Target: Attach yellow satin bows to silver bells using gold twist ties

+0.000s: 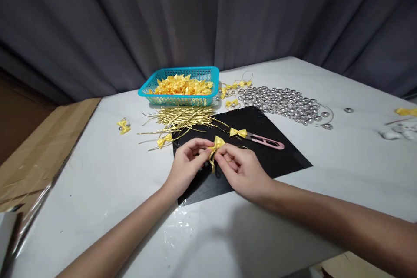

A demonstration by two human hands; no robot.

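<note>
Over the black mat [286, 156], a yellow ribbon bow [219, 141] is pinched between my two hands, with a strand of gold cord [213, 165] hanging below it. My left hand [190, 158] grips it from the left with thumb and forefinger. From the right, my right hand [243, 166] closes on the same bow, its other fingers curled in. Fingertips hide part of the bow and the cord. Just beyond my right hand lies a pink-handled thread snipper [267, 142], with another yellow bow [238, 133] at its tip.
A blue basket [179, 69] of yellow bows stands at the back. Before it lies a pile of gold cords [182, 117], with a bow [164, 140] nearby. Silver beads [283, 102] spread across the right. A bow with a bead [123, 126] sits at left. Cardboard [55, 139] borders the table's left edge.
</note>
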